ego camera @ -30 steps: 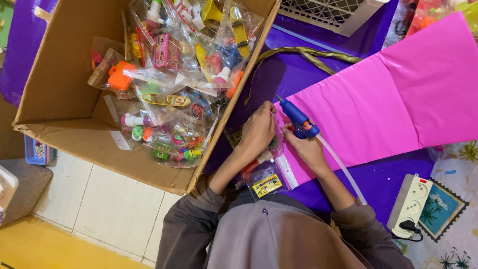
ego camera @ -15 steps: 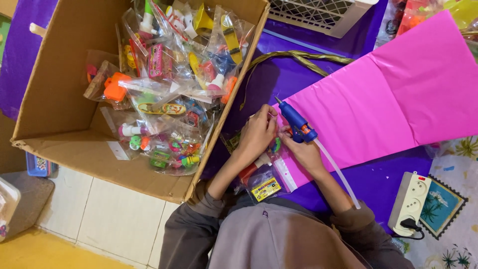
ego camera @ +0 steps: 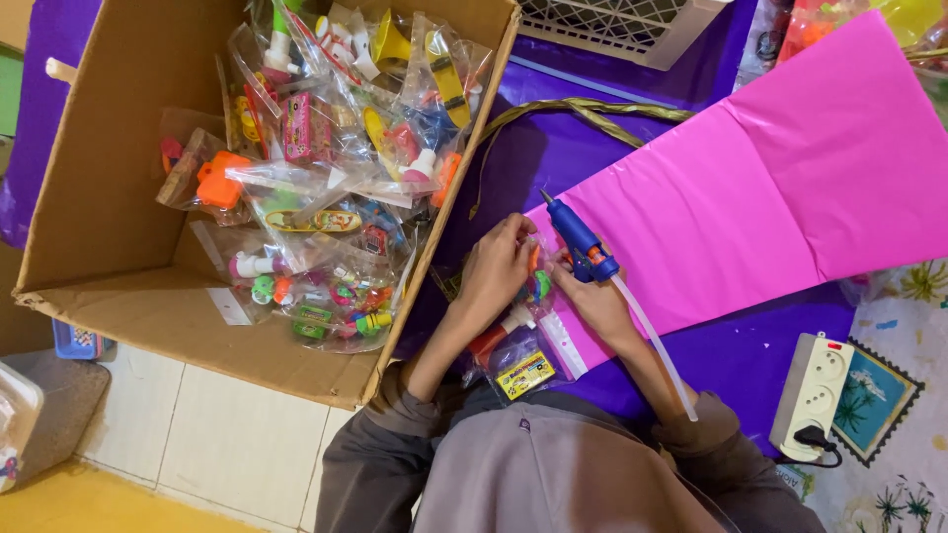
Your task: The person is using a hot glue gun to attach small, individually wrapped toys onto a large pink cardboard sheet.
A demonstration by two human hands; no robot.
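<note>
Compared with half a second ago, the hands have barely moved: the blue glue gun (ego camera: 581, 240) has stayed in the same grip with its nozzle pointing up and to the left, and the view has only drifted slightly, so the cardboard box sits a little further right in the frame. The right hand (ego camera: 594, 296) is closed around the glue gun's handle, with a pale glue stick (ego camera: 654, 345) trailing back along the forearm. The left hand (ego camera: 497, 268) is curled, fingers pinching the top of a clear toy packet (ego camera: 518, 345) that lies on the purple cloth (ego camera: 750, 345) just below both hands, touching the lower left corner of the large pink paper sheet (ego camera: 750, 188). The nozzle hovers over that corner of the sheet. A braided greenish cord (ego camera: 583, 109) arcs across the cloth above the hands, and a white basket (ego camera: 632, 25) stands at the top edge. To the right, well apart from the hands, a white power strip (ego camera: 815, 390) lies with 1 black plug in it. To the left, the cardboard box (ego camera: 109, 197) stands open beside the left forearm, its near wall just beside the wrist; inside lies a heap of clear packets of small colourful toys (ego camera: 336, 188), piled toward the right half of the box.
</note>
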